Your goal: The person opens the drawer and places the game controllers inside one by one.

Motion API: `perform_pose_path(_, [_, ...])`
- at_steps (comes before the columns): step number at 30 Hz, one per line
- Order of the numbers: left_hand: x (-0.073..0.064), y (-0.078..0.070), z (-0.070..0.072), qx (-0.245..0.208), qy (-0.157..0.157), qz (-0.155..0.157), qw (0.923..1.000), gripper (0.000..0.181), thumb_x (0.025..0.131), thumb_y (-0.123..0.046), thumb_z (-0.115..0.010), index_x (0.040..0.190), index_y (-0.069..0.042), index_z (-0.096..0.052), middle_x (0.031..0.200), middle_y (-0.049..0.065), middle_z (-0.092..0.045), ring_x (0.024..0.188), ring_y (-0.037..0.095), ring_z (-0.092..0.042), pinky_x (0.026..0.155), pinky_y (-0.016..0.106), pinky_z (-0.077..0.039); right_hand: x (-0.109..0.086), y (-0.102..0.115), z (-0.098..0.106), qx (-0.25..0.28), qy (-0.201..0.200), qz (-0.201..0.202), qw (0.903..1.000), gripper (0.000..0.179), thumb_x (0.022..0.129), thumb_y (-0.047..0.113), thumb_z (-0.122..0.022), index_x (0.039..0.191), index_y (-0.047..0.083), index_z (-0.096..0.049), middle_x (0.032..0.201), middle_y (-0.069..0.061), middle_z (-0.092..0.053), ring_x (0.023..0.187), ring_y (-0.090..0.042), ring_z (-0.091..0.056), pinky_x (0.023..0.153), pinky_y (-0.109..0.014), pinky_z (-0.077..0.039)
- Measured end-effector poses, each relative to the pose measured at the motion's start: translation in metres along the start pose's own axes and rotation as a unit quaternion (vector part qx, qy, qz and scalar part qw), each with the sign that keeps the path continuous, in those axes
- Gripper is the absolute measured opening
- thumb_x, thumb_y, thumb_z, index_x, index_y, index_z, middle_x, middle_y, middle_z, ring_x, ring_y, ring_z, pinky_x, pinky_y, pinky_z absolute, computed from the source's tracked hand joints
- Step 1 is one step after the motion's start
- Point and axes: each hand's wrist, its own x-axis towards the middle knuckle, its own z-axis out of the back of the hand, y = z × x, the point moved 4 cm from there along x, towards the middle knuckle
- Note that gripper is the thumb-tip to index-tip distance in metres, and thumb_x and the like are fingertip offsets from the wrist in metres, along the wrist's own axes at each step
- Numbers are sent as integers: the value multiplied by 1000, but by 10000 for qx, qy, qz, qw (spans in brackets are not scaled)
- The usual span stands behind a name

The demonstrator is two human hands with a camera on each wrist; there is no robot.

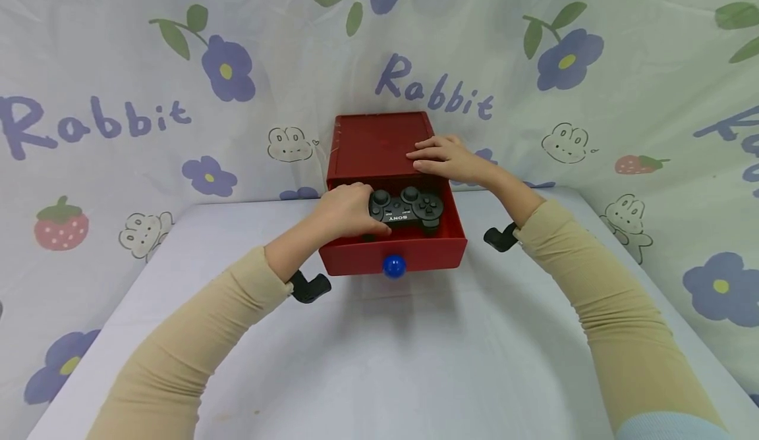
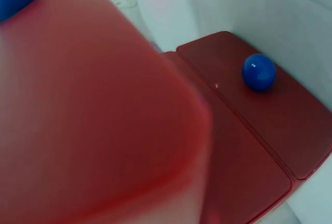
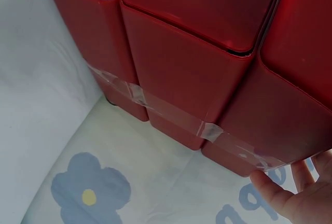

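Observation:
A red drawer cabinet (image 1: 379, 143) stands against the patterned cloth, its top drawer (image 1: 356, 255) pulled out toward me. In that drawer lies a black game controller (image 1: 406, 208) marked SONY. My left hand (image 1: 344, 209) reaches into the drawer and grips one end of the controller, thumb on the near side; its fingertips are hidden. My right hand (image 1: 447, 159) rests on the right edge of the cabinet's top with fingers extended. In the right wrist view, the fingers of the right hand (image 3: 306, 193) lie along the cabinet's edge.
A blue round knob (image 1: 394, 266) sits on the open drawer's front. Lower down, a closed drawer with another blue knob (image 2: 258, 72) shows in the left wrist view. Clear tape (image 3: 171, 112) runs across the stacked red units. A white cloth (image 1: 379, 374) covers the table.

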Motion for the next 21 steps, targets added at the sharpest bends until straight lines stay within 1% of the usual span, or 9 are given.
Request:
perform_pose_path(5, [0,0,0,27,37,2,10000,69,61,-51,-62,110,-5,-48,99,6,-54,83,18,-49,69,34,-44,0,-2,0,5,-4,-47,10000,45,80,42,-46,121,23,-44,131,-2,-29,120,-24,-11,93,-47,-18])
perform_pose_path(11, [0,0,1,-114,97,59,9999,69,61,-50,-63,111,-5,-47,100,7,-54,85,19,-49,71,34,-43,1,-4,0,5,-24,-85,10000,45,80,44,-46,121,24,-44,131,-1,-29,120,-23,-11,93,-47,-18])
perform_pose_path(13, [0,1,2,-283,160,31,9995,70,62,-50,-63,113,-5,-46,102,7,-54,88,19,-49,73,35,-43,1,-4,0,-10,-13,-79,10000,46,80,44,-46,121,24,-44,131,-1,-28,120,-23,-11,93,-47,-18])
perform_pose_path(17, [-2,6,8,-910,243,-105,9955,67,66,-43,-63,117,-4,-45,110,9,-51,97,21,-47,80,37,-41,0,-2,0,0,30,-68,10000,46,80,43,-46,122,24,-43,131,-2,-28,120,-24,-11,93,-47,-18])
perform_pose_path(19, [-5,8,13,-1228,214,-166,9921,65,68,-39,-63,119,-4,-43,114,10,-49,102,23,-45,82,38,-39,0,-2,0,10,34,-70,10000,46,80,43,-46,122,24,-43,131,-2,-28,120,-24,-11,92,-47,-18])
perform_pose_path(21, [-11,10,19,-1488,117,-215,9886,63,70,-36,-63,120,-5,-42,117,10,-47,105,24,-44,84,39,-39,0,-2,0,3,15,-64,10000,46,80,43,-46,121,24,-44,131,-2,-28,120,-24,-11,92,-47,-18])
